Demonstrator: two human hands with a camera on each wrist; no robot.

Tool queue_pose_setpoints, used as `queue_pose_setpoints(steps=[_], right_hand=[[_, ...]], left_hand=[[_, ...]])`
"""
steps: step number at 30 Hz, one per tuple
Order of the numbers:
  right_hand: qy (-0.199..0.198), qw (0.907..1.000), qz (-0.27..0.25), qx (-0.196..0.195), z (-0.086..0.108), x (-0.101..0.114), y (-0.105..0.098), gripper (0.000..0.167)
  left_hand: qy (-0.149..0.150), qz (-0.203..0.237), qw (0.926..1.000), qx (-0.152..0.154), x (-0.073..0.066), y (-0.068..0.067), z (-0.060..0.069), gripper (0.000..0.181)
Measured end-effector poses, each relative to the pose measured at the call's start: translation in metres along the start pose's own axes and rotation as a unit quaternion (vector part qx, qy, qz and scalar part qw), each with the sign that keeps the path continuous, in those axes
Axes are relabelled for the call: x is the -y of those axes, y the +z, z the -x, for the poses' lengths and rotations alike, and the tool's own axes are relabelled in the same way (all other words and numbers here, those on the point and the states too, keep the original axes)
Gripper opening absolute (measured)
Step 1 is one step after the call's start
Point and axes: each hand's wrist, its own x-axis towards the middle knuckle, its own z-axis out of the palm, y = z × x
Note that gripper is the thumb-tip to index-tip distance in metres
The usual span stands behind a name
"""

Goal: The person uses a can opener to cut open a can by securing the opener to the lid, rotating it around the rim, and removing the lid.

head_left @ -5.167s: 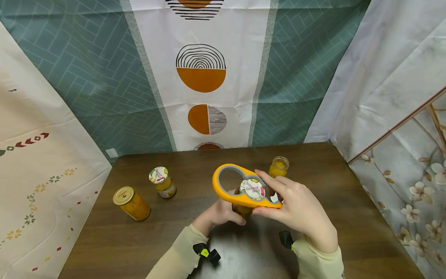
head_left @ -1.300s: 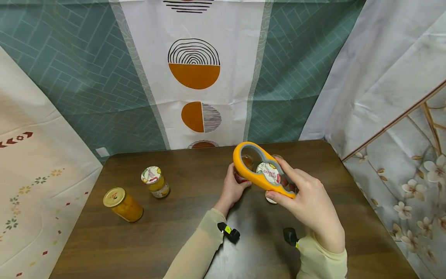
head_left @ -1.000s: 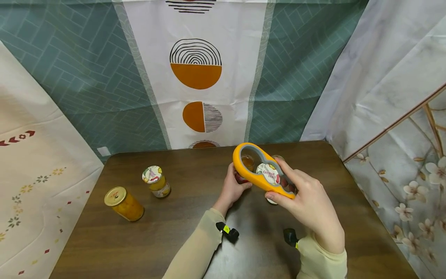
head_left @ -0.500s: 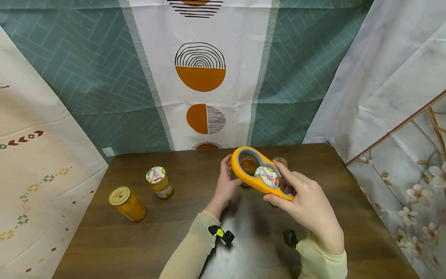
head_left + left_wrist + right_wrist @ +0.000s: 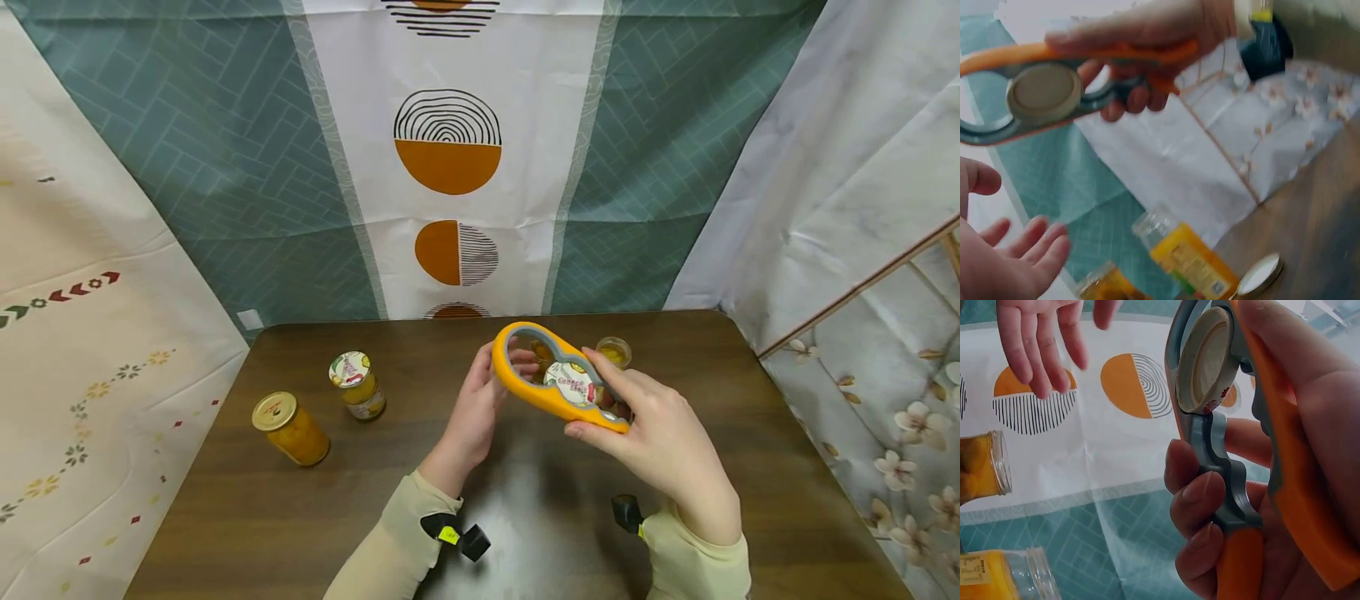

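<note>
My right hand [image 5: 663, 442] grips an orange jar opener [image 5: 534, 397] with a grey inner lining, raised above the table. A white printed lid [image 5: 572, 383] is lodged in the opener's ring; the right wrist view shows the lid's underside [image 5: 1210, 359]. My left hand [image 5: 471, 412] is off the table just left of the opener, fingers spread and holding nothing. Below the opener stands an uncapped jar of amber fruit [image 5: 977, 465], mostly hidden in the head view. Beside it is an uncapped jar of yellow fruit [image 5: 1188, 259].
Two lidded jars stand on the left of the brown table [image 5: 420, 367]: a small one with a printed lid [image 5: 358, 387] and a larger one with a gold lid [image 5: 292, 429]. A loose lid [image 5: 1260, 275] lies near the yellow jar. Patterned cloth [image 5: 637, 167] hangs behind.
Earlier the opener sat over the lidded amber jar in my left hand. The lid has come off with the opener. My left hand has since released the jar and drawn back left.
</note>
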Motion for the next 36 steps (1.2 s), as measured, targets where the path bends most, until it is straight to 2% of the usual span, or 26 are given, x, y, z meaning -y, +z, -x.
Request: queue_pose_setpoints(steps=[4,7,11,15,21,31,36], right_hand=[[-0.01,0.9999,-0.005,0.002,-0.001,0.001,0.002,0.093],[-0.018,0.9998,-0.007,0.004,-0.001,0.002,0.003,0.092],[-0.023,0.9997,-0.004,0.006,0.0,0.003,0.004,0.092],[-0.026,0.9996,0.0,0.008,0.0,0.003,0.005,0.092],[-0.034,0.9994,0.001,0.003,0.0,0.003,0.006,0.092],[-0.043,0.9989,0.017,0.007,0.0,0.004,0.005,0.093],[-0.046,0.9987,0.02,0.007,0.0,0.004,0.005,0.094]], left_hand=[[-0.061,0.057,0.9953,0.049,-0.003,0.007,0.008,0.048],[-0.095,0.125,0.9838,0.088,-0.004,0.012,0.012,0.044],[-0.112,0.189,0.9648,0.144,-0.006,0.015,0.017,0.045],[-0.121,0.23,0.9483,0.183,-0.007,0.017,0.019,0.061],[-0.133,0.271,0.9321,0.2,-0.005,0.016,0.021,0.059],[-0.14,0.283,0.9211,0.228,-0.001,0.015,0.02,0.06],[-0.145,0.3,0.9089,0.251,0.001,0.015,0.019,0.053]])
